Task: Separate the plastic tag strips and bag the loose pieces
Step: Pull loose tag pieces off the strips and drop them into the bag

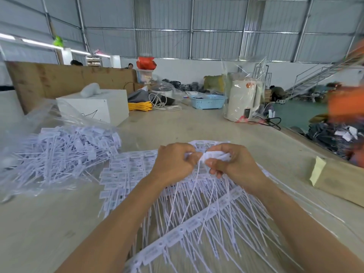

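Observation:
My left hand (pixel 173 161) and my right hand (pixel 228 162) meet above the table's middle, both pinching the head end of a white plastic tag strip (pixel 211 155), whose thin tails hang down between them. Under my hands lies a spread of joined tag strips (pixel 197 213), their tails fanned toward me. A flat stack of joined strips (pixel 124 174) lies just left of them. At the left, a clear plastic bag (pixel 25 138) lies open on its side, holding a heap of loose tags (pixel 65 152).
A white box (pixel 94 107) stands behind the bag. Farther back are yellow cable (pixel 140 106), a blue basket (pixel 207 101) and a wrapped white kettle (pixel 242 101). A cardboard box (pixel 340 180) sits at the right edge. A person in orange (pixel 346 103) is at the far right.

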